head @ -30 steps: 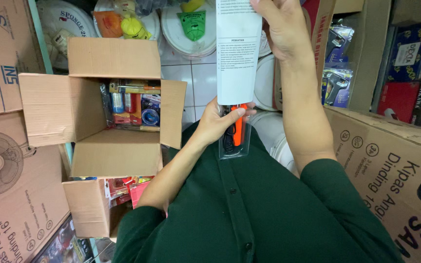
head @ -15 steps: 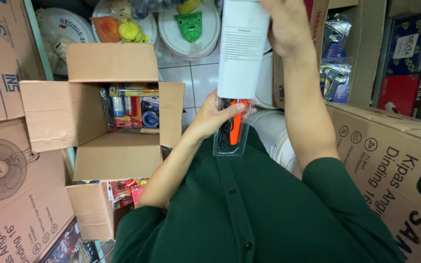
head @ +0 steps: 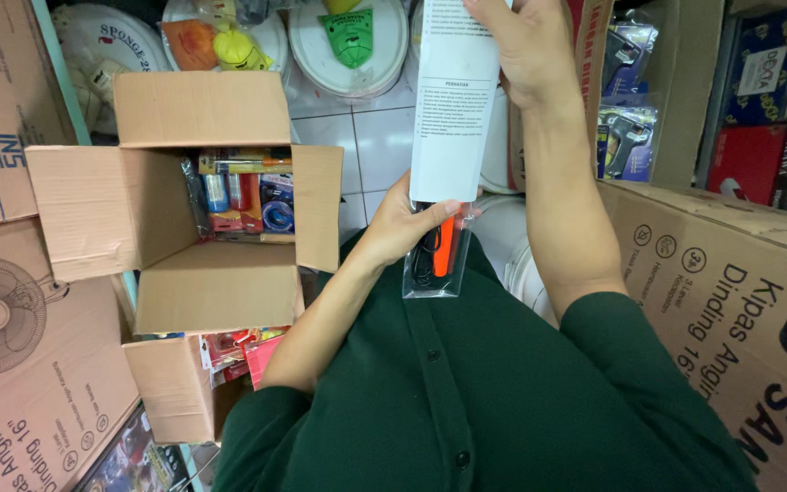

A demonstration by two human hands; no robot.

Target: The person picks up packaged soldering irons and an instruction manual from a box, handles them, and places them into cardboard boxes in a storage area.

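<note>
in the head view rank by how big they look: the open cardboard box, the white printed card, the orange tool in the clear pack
1. open cardboard box, flaps included
2. white printed card, top cut off by the frame and held nearer the camera by the right hand, so its true size is unsure
3. orange tool, pinched by the left hand

Open cardboard box (head: 93, 205) of packaged goods (head: 243, 193), fan cartons (head: 730, 301) alongside.

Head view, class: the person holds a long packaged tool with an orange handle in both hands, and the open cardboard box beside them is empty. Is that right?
Not quite. The head view shows the open cardboard box holding packaged goods, not empty. The rest stands: the left hand and right hand hold the long packaged tool with its orange handle.
</note>
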